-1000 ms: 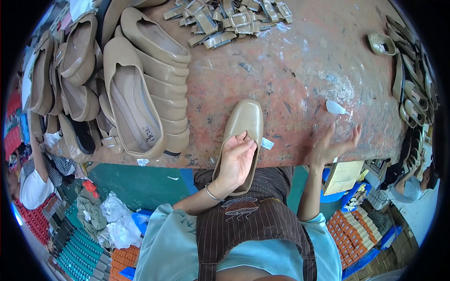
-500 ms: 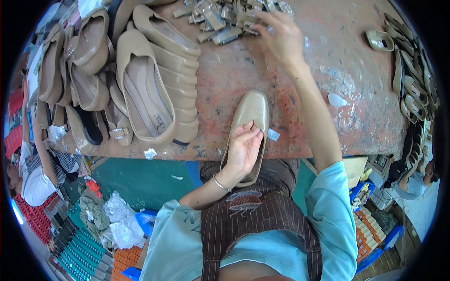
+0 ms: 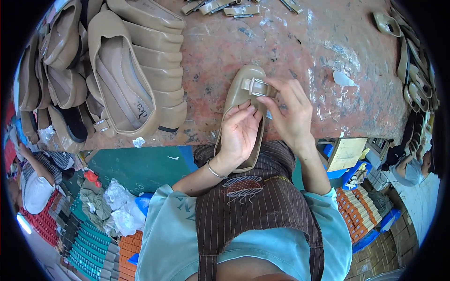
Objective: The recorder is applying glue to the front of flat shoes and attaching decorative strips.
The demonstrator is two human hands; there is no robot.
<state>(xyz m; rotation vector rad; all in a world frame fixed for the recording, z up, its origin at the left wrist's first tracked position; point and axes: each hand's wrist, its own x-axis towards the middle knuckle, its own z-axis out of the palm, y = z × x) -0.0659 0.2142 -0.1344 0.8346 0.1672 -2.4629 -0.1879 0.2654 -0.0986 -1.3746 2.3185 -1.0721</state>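
Observation:
A glossy beige flat shoe point(image 3: 241, 79) lies toe-away at the table's near edge, its heel reaching over my lap. My left hand point(image 3: 238, 133) is closed on it, fingers inside the opening and over the edge of the vamp. Over the toe, my right hand point(image 3: 291, 105) pinches a beige strap ornament with a silver buckle point(image 3: 257, 87) between thumb and fingers. The ornament lies across the shoe's upper; whether it touches the leather I cannot tell. More such buckle ornaments point(image 3: 241, 10) are heaped at the far edge of the view.
Stacked beige shoes point(image 3: 157, 70) fill the table's left side, with loose ones farther left. More shoes point(image 3: 415, 86) line the right edge. A clear plastic scrap point(image 3: 343, 78) rests on the worn red table point(image 3: 300, 51). People sit at both sides, near crates and plastic bags.
My right hand has come back from the ornament heap to the shoe's toe, bringing one buckle ornament. My left hand still holds the shoe. The view has shifted slightly.

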